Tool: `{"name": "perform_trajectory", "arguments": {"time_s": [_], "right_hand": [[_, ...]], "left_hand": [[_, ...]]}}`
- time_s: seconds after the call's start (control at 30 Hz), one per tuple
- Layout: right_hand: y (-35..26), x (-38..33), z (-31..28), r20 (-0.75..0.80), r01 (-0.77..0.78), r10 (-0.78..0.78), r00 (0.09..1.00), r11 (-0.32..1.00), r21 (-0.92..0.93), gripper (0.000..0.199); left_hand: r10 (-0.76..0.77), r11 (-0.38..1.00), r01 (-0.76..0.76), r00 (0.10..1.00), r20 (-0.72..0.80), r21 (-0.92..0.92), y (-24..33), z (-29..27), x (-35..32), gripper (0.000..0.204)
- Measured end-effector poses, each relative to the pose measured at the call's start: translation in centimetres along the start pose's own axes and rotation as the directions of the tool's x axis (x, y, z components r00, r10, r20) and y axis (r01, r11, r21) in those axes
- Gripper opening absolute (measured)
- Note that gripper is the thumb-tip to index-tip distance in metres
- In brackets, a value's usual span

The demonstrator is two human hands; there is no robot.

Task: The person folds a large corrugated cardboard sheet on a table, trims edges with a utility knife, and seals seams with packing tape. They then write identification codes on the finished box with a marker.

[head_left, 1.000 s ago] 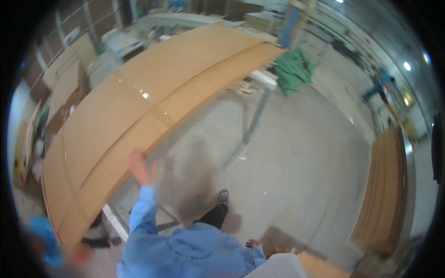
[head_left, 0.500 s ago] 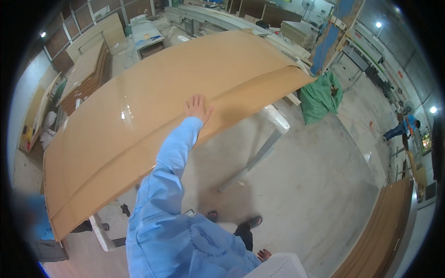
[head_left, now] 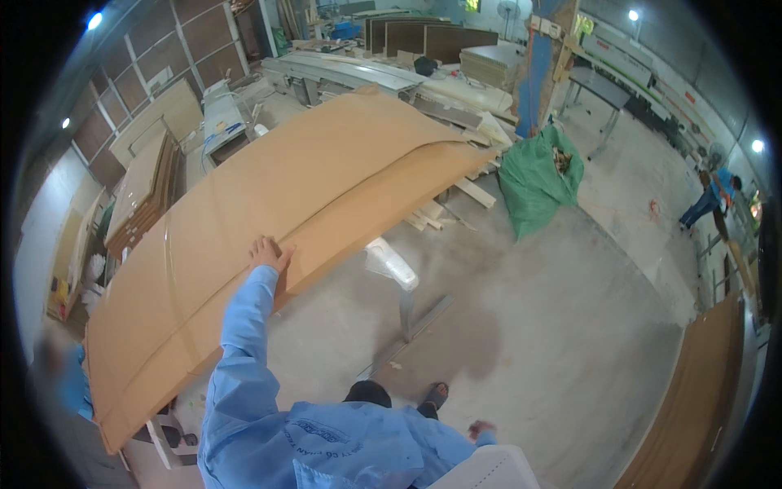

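A big, long board wrapped in brown cardboard [head_left: 326, 179] lies flat, up above the floor [head_left: 554, 301], with a white-topped stand [head_left: 393, 265] poking out from under it. Shiny clear tape [head_left: 168, 248] goes across it. One long cardboard flap edge runs along its near side.

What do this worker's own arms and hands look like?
The left grip is a bare hand with separate fingers and no glove. The right grip looks bare too, though blurred. The left sleeve is long, light blue and creased, without visible cables; the right sleeve shows little beyond its blue end.
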State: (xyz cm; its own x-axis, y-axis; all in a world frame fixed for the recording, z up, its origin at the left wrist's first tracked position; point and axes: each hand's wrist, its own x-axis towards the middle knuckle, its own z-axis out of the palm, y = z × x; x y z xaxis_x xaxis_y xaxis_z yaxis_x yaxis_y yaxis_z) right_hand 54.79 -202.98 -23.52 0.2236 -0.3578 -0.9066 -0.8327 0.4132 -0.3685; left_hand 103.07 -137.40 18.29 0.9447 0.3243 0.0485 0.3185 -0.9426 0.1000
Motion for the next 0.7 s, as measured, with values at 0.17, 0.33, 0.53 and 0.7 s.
{"name": "perform_trajectory", "arguments": {"time_s": [0.17,0.33,0.53,0.7], "right_hand": [[-15.6,-1.5,1.2,-0.033,0.320,-0.320,0.947,0.948,0.000,0.032],[-21.0,-4.0,6.2,0.178,0.177,-0.182,0.967,0.983,0.043,0.032],[-26.8,-10.6,15.6,0.149,0.471,-0.446,0.882,0.829,-0.301,0.027],[-41.0,-21.0,27.4,0.425,0.979,-0.889,0.172,0.104,-0.178,0.025]], "left_hand": [[0.234,0.969,-0.235,0.972,-0.018,-0.071,6.8,2.4,4.8,0.101],[0.348,0.925,-0.347,0.937,-0.020,-0.154,15.9,2.9,9.8,0.098],[0.293,0.932,-0.268,0.953,0.073,-0.244,20.8,3.1,10.6,0.106],[0.333,0.914,-0.342,0.940,-0.080,-0.218,20.0,3.3,9.4,0.100]]}}
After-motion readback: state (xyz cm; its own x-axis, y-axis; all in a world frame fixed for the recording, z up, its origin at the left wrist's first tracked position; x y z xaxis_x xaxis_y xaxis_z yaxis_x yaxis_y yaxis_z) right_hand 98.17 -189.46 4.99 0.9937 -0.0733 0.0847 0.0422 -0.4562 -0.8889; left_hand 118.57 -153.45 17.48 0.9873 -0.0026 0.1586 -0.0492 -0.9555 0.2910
